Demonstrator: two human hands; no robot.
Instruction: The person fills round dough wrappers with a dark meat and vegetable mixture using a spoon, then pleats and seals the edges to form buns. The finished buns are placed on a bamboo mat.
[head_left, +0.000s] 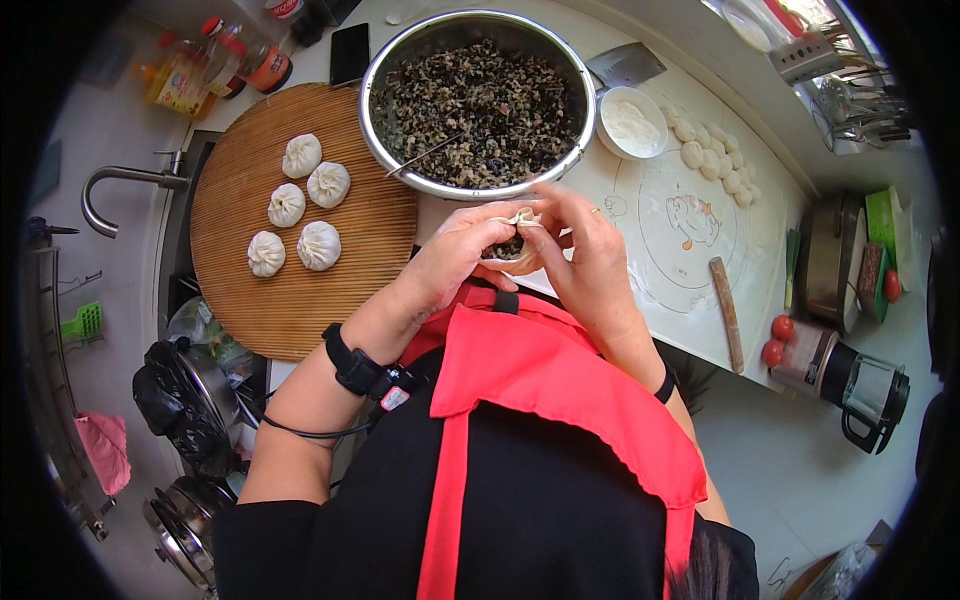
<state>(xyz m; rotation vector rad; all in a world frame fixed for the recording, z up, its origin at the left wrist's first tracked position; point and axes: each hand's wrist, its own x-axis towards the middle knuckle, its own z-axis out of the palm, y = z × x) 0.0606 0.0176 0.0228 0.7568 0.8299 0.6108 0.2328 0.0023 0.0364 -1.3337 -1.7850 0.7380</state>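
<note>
A partly pleated bun (512, 247) with dark chopped filling showing in its opening is held in front of my red apron. My left hand (466, 238) cups it from the left, thumb near the filling. On the right, my right hand (581, 240) pinches the gathered dough at the top edge. Just beyond my hands stands a large steel bowl (365, 124) of chopped filling (480, 112), a thin stick (427, 154) resting across its near rim. Several pleated buns (319, 245) sit on a round slatted wooden board (240, 315) to the left.
Right of the bowl are a cleaver (628, 65), a small bowl of flour (632, 155), several dough pieces (709, 161) and a rolling pin (726, 315) on a floured mat (667, 277). Farther right stands a blender (862, 390). A phone (349, 54) and bottles (251, 60) lie back left, near a faucet (135, 176).
</note>
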